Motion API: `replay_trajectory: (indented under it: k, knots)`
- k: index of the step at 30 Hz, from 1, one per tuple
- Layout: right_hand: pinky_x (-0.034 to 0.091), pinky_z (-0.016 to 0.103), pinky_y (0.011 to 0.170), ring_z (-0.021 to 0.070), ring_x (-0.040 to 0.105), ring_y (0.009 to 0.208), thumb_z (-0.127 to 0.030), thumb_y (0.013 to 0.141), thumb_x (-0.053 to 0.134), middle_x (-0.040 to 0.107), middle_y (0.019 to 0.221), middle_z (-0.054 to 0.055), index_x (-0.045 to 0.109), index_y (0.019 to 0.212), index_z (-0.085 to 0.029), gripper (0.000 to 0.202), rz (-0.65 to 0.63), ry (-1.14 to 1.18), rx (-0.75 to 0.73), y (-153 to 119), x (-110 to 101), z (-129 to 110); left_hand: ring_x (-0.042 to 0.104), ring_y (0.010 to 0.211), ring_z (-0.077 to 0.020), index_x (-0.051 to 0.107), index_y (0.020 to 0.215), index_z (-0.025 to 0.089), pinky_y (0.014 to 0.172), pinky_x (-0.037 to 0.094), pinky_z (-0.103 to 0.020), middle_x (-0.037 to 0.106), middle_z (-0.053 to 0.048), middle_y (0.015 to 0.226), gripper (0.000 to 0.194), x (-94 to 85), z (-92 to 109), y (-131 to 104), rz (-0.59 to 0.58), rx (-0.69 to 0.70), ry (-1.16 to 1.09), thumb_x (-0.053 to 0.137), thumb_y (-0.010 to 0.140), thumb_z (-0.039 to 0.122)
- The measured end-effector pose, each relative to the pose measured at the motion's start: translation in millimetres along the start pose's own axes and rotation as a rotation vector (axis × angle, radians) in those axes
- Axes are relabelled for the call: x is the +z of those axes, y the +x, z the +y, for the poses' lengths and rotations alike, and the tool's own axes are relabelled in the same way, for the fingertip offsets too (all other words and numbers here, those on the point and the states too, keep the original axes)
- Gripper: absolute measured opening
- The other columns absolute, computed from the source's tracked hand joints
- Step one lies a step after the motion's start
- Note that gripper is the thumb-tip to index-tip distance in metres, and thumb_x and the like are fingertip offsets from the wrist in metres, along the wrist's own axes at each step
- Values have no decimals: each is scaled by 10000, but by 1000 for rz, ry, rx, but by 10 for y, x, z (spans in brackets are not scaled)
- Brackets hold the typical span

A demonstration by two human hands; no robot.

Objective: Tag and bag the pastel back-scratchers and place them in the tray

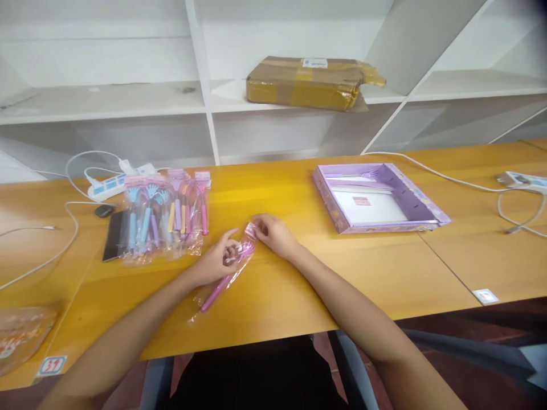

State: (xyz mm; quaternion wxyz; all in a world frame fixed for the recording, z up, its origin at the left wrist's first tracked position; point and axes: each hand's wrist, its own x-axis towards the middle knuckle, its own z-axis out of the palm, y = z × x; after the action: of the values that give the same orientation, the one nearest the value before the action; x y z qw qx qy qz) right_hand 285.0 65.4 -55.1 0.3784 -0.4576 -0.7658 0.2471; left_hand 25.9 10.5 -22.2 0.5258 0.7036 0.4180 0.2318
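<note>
A pink hand-shaped back scratcher [216, 293] in a clear plastic bag lies slanted in front of me, its handle toward the table's near edge. My left hand [222, 256] curls around its upper shaft, just below the claw head. The fingers of my right hand [273, 232] pinch the top end of the plastic bag [250, 230], beside the pink label. To the left is a pile of bagged back scratchers [158, 213] in blue, purple, orange and pink. At the right stands a shallow purple display box [331, 202] with a purple back scratcher [363, 174] along its far side.
A black flat object [111, 236] lies partly under the pile. Behind it sits a power strip [113, 185] with white cables; another power strip [523, 181] is far right. A taped cardboard box [307, 85] rests on the shelf. A transparent orange-printed packet [25, 336] lies at the left edge.
</note>
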Motion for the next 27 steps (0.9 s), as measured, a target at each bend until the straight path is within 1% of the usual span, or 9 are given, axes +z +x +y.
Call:
replay_trajectory:
  k: [3, 6, 8, 10, 13, 17, 21, 24, 27]
  knots:
    - [543, 317, 807, 184, 677, 810, -148, 990, 646, 737, 919, 27, 664, 1229, -209, 248, -36, 41, -24, -22, 57, -77, 673, 988, -188, 350, 1606, 233, 958, 538, -379, 697, -56, 1153, 790, 72, -50, 49, 87, -12, -64, 758, 945, 377]
    - [537, 321, 822, 193, 666, 834, -171, 997, 643, 721, 898, 31, 673, 1169, -208, 178, -31, 39, -59, -67, 124, -197, 681, 936, -191, 434, 1547, 215, 916, 549, -382, 712, -58, 1115, 789, 102, -108, 109, 169, -54, -118, 823, 885, 398]
    - [551, 339, 848, 207, 682, 886, -225, 1014, 648, 732, 977, 54, 648, 1247, -208, 234, -28, 64, -62, -110, 153, -281, 684, 952, -202, 565, 1432, 201, 901, 547, -370, 724, -71, 1111, 650, 72, -106, 129, 161, -43, -160, 825, 872, 404]
    - [571, 370, 901, 234, 707, 996, -308, 1013, 687, 735, 1142, 101, 591, 1367, -213, 379, -47, 87, -71, -156, 167, -351, 688, 999, -224, 686, 1252, 180, 926, 540, -373, 738, -83, 1107, 439, 16, -67, 128, 117, -11, -172, 788, 895, 415]
    - [591, 401, 935, 258, 729, 1063, -365, 1027, 683, 719, 1227, 128, 528, 1457, -235, 475, -91, 77, -78, -213, 182, -407, 681, 1024, -253, 752, 1094, 164, 952, 537, -382, 753, -76, 1054, 290, -53, 12, 97, 70, 14, -105, 757, 905, 385]
    - [607, 364, 835, 219, 750, 883, -303, 1087, 539, 748, 1095, 88, 513, 1436, -253, 354, -90, 62, -54, -233, 194, -390, 676, 987, -251, 763, 1134, 163, 922, 549, -370, 753, -53, 997, 278, -45, 57, 51, -9, 21, -37, 725, 893, 296]
    - [572, 300, 679, 170, 683, 680, -357, 1108, 497, 715, 920, 24, 565, 1237, -254, 178, -108, 177, 19, -187, 115, -350, 683, 1043, -257, 718, 1310, 170, 954, 553, -374, 759, -60, 1071, 433, -6, 52, 47, -28, 39, -44, 693, 882, 231]
    - [564, 305, 716, 166, 657, 723, -365, 1128, 445, 685, 921, 36, 627, 1085, -241, 224, -169, 218, -10, -144, 19, -355, 680, 1135, -260, 658, 1427, 187, 1032, 533, -395, 745, -81, 1217, 537, -8, 56, 64, -31, 69, -65, 663, 890, 206]
    - [561, 313, 776, 184, 650, 851, -418, 1097, 544, 675, 1001, 58, 665, 1067, -226, 229, -188, 250, -51, -122, -22, -385, 673, 1175, -261, 663, 1408, 191, 1070, 514, -409, 727, -95, 1302, 522, -22, 56, 73, -26, 93, -46, 668, 886, 209]
